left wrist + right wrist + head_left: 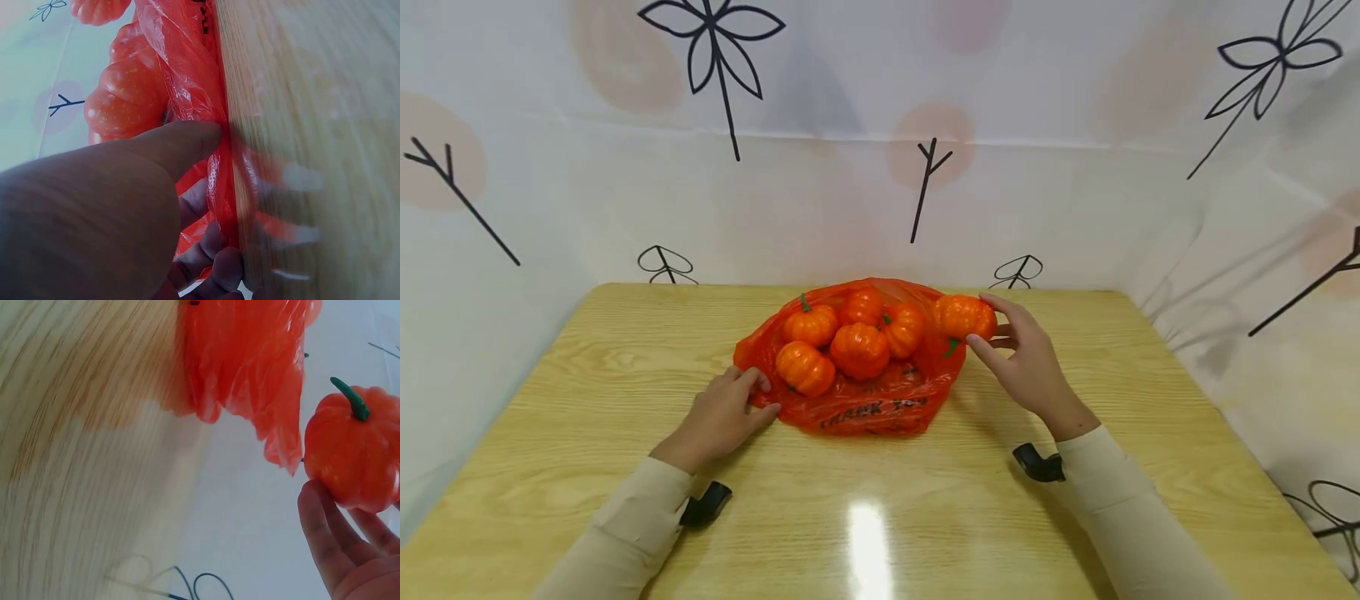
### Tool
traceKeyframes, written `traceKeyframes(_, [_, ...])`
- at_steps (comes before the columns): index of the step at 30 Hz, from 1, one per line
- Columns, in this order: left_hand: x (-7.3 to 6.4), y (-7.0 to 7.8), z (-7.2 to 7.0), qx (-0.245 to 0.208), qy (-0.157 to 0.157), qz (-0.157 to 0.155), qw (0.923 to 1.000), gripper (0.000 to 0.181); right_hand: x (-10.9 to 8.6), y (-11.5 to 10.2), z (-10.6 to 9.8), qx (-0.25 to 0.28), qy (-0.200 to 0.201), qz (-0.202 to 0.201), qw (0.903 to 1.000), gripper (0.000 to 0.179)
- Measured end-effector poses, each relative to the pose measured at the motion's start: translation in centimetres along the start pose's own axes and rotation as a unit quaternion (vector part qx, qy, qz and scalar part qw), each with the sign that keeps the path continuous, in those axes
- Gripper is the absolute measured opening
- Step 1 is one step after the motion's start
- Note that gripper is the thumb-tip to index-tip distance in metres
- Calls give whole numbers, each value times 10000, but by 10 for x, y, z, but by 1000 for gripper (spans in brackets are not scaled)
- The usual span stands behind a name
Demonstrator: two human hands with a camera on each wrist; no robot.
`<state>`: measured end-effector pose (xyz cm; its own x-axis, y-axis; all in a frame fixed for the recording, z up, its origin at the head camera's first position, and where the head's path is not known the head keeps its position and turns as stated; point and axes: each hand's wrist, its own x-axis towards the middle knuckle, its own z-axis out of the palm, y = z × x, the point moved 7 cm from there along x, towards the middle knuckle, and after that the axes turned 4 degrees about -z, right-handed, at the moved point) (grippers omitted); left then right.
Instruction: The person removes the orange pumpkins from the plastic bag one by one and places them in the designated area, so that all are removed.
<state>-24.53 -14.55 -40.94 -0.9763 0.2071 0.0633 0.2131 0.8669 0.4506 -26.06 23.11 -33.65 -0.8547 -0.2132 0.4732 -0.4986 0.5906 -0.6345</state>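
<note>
A red plastic bag (880, 408) with dark printed lettering lies spread on the table, several small orange pumpkins (861, 350) resting on it. At its left edge my left hand (718, 417) pinches the plastic; in the left wrist view the thumb (187, 137) lies over the red film with fingers on its other side. My right hand (1022, 358) holds one orange pumpkin (964, 317) by its right side, over the bag's right edge. In the right wrist view this pumpkin (356, 450) shows its green stem, raised clear of the tabletop.
The light wood table (647, 358) reaches back to a pale cloth wall (820, 200) printed with flowers and twigs. Black wrist mounts (1037, 463) sit on both forearms, low over the wood.
</note>
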Motion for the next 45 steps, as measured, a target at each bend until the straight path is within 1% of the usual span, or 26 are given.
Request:
traceKeyframes(4, [3,2,4,16,-5,53,10000,24,-2,6,-4,-13,-7,105,9999,59])
traceKeyframes(8, [4,3,5,48,-45,62,10000,24,-3,11,-5,-35,-46,191,9998,59])
traceKeyframes(12, [3,1,3,85,-87,-26,9999,25,-1,13,-4,-62,-57,191,9998,58])
traceKeyframes(18, [4,0,-3,106,-48,-29,9999,26,6,15,-7,-219,47,145,9996,57])
traceKeyframes(20, [4,-1,-3,101,-53,-54,9999,26,7,17,-10,-269,75,193,9994,57])
traceKeyframes(27, [3,0,1,72,-108,-68,9999,26,2,28,-27,-385,243,559,9974,56])
traceKeyframes(32, [0,-1,1,98,-21,-40,9999,26,1,40,-37,-421,359,826,9950,56])
traceKeyframes(38, [-2,-2,-2,140,18,-19,9999,25,-3,52,-39,-314,336,1178,9920,57])
traceKeyframes(41, [-1,-1,-1,119,0,4,9999,26,-4,55,-41,-324,321,1266,9909,58])
traceKeyframes(45, [1,0,0,108,-24,28,9999,26,-6,62,-43,-333,196,1440,9888,62])
